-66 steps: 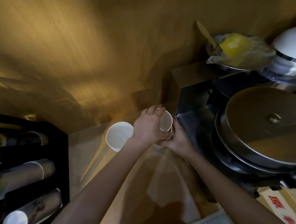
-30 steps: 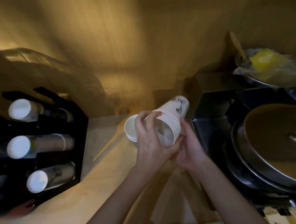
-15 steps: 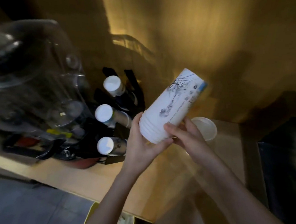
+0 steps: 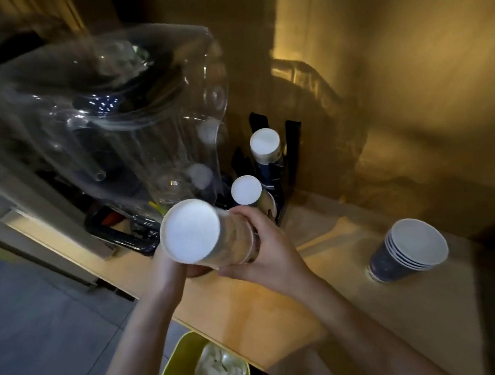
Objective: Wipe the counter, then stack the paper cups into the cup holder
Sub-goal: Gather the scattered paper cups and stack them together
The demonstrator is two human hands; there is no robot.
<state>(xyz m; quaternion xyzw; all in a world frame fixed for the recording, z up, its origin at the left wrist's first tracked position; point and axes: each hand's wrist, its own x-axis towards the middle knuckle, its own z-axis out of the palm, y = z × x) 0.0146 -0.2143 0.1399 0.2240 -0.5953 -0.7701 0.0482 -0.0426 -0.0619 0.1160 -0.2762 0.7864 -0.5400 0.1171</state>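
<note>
Both hands hold a stack of white paper cups (image 4: 197, 234) on its side, its white base turned toward me. My left hand (image 4: 170, 269) cups it from below near the base. My right hand (image 4: 262, 242) wraps its rim end, right in front of the black cup holder (image 4: 292, 149). Two more cup stacks sit in the holder, an upper stack (image 4: 265, 146) and a middle stack (image 4: 246, 191). The held stack lines up below them at the lowest slot. A short stack of dark blue cups (image 4: 408, 249) stands upright on the wooden counter (image 4: 278, 311) to the right.
A large clear glass jug (image 4: 118, 117) stands left of the holder over a black tray (image 4: 117, 231). A yellow bin (image 4: 203, 366) with crumpled paper sits on the floor under the counter's front edge. A wall rises behind the counter.
The white stack has been turned from rim-down with its base high to base-toward-me, and brought left and down to the holder's lowest slot. My view has swung left; the blue stack now sits far right.
</note>
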